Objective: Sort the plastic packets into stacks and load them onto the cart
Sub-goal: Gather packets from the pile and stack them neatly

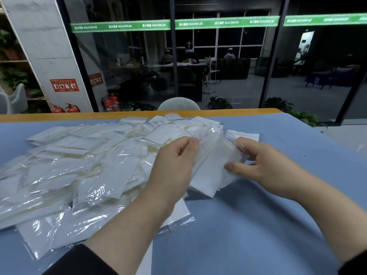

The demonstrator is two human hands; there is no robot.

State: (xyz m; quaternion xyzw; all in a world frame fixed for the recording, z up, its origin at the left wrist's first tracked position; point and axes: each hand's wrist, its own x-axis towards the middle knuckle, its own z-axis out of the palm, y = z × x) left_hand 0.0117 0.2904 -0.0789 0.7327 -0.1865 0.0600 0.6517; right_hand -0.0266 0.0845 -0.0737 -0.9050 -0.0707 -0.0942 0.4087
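A small stack of clear plastic packets with white inserts (213, 165) is lifted just above the table between both hands. My left hand (174, 165) grips its left edge, fingers curled over the top. My right hand (260, 165) holds the right side, thumb pressed on the front face. A wide loose pile of the same packets (69, 171) covers the table to the left and behind the hands. No cart is in view.
The blue table top (258, 225) is bare at the right and front, with an orange far edge (79, 116). A grey chair back (178, 104) stands behind it. Beyond are a glass wall, red fire extinguishers (111, 104) and potted plants.
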